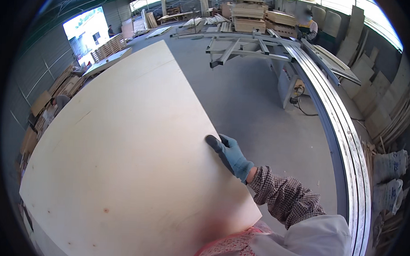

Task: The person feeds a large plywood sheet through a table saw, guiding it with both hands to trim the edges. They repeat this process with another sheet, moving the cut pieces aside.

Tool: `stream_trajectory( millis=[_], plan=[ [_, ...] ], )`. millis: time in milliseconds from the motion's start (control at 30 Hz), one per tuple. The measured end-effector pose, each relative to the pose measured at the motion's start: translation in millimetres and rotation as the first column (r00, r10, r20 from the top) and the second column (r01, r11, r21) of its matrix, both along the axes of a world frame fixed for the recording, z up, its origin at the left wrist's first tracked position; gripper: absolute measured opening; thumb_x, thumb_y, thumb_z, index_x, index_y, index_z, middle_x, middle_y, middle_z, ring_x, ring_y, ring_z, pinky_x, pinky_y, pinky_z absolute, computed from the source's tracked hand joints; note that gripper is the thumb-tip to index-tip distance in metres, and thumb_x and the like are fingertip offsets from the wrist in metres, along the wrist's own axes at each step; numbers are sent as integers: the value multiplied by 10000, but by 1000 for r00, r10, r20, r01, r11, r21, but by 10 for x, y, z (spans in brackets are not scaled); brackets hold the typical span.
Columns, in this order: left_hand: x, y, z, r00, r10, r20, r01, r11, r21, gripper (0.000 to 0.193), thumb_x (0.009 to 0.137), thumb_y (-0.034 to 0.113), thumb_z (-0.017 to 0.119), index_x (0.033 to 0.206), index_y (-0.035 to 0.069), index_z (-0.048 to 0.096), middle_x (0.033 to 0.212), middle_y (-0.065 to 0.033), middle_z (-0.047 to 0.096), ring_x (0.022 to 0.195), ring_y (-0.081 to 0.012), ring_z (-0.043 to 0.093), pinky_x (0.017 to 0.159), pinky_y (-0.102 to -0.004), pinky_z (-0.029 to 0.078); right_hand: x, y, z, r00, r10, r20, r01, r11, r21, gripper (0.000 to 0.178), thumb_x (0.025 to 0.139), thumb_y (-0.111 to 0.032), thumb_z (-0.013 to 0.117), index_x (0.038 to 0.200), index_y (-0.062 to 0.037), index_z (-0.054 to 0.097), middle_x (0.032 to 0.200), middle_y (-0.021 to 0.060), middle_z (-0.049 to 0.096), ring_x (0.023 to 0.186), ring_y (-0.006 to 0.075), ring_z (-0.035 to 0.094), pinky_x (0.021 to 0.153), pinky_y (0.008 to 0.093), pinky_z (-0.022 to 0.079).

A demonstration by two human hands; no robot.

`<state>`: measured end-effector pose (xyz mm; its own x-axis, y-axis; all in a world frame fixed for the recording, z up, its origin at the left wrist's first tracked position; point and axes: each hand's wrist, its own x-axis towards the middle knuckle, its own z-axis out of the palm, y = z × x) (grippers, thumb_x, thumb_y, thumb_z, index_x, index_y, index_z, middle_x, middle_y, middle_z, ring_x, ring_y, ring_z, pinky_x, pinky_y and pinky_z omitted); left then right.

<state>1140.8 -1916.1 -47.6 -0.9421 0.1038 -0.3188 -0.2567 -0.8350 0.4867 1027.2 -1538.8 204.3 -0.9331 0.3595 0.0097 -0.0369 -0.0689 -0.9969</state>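
A large pale plywood sheet (123,138) fills the left and middle of the head view, with a few small knots on its face. My right hand (231,154), in a blue-grey work glove, grips its right edge; the dark thumb lies on the face and the fingers curl round behind. The sheet's near edge is close against my body. My left hand does not show. A checked sleeve and a white cover run along my right arm.
A panel saw's long metal sliding rail (344,146) curves down the right side. Its metal support frame (244,50) stands ahead. Stacked boards (248,16) rise at the back, near a person (306,27). White sacks (388,193) and leaning boards line the right wall.
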Motion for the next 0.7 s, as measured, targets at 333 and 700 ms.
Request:
stream_trajectory(
  millis=[333,700],
  plan=[
    [-1384,2559,450,914,-380,-138,393,916,77,824,771,669,440,1377,118,355,1419,-121,350,1276,-331,344,1053,-523,282,985,3296,-49,715,-694,-89,681,719,-135,438,869,-408,639,1040,-5,621,863,-40,556,773,66,451,706,232,405],
    [-3201,5699,643,682,-701,-210,727,681,85,939,724,764,490,1412,150,312,1429,-114,348,1285,-348,345,1065,-556,260,1228,5651,-300,339,-928,-156,920,362,-153,557,902,-417,578,1223,36,535,1137,77,577,1007,169,522,894,292,412]
  ],
)
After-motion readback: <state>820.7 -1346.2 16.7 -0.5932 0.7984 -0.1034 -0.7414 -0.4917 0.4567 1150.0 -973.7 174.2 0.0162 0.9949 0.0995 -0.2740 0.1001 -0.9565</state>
